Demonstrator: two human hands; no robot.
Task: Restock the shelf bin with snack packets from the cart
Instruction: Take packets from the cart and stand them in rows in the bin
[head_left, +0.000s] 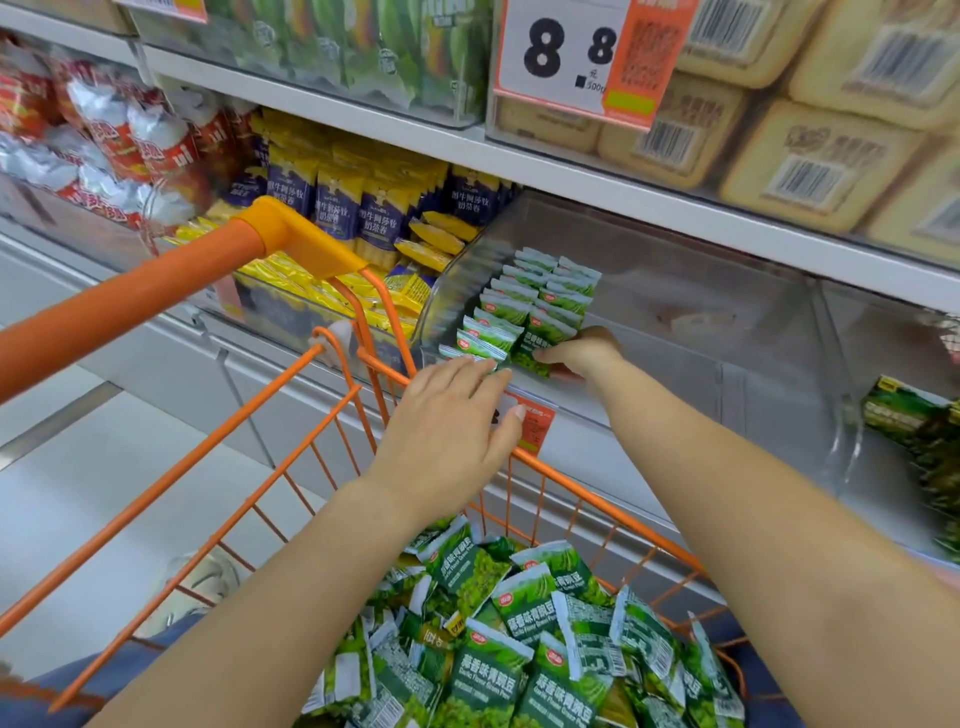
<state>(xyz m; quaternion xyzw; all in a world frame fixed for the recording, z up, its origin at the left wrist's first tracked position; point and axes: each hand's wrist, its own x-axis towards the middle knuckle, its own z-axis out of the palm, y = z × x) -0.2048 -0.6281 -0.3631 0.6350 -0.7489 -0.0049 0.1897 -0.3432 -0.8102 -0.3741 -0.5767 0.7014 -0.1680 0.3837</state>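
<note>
At the front of the clear shelf bin (675, 291), my right hand (582, 353) grips a green snack packet (540, 343) beside two standing rows. My left hand (447, 436) hovers flat, fingers straight, holding nothing, above the orange cart (291, 395) of loose packets (519, 649).

Open bin (649, 291) space right of packets (535, 296)

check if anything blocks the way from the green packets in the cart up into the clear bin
Nothing visible does. The clear bin is open-topped with bare space right of its packet rows. Only the cart rim and low bin front lie between; the loose packets must clear both.
</note>
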